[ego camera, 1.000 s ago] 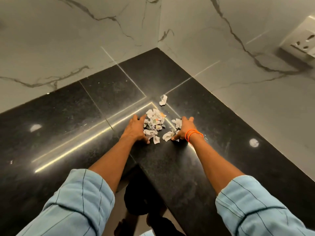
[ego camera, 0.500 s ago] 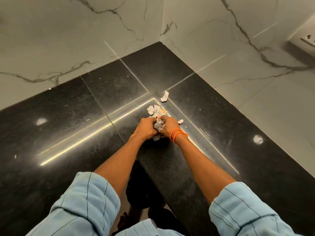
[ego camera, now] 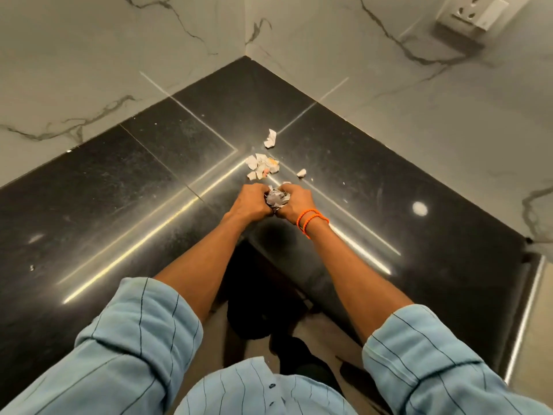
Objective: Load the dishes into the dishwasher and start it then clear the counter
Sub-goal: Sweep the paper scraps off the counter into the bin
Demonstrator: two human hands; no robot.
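Black counter (ego camera: 359,181): left hand (ego camera: 250,202), right hand (ego camera: 296,202) clench paper scraps (ego camera: 276,199) between them.

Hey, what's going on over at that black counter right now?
A person is clearing torn paper off the black counter. The left hand and right hand are pressed together, both curled round a wad of paper scraps in the corner. Not everything is gathered: a small pile of scraps and two loose scraps lie just beyond the hands, nearer the marble wall.
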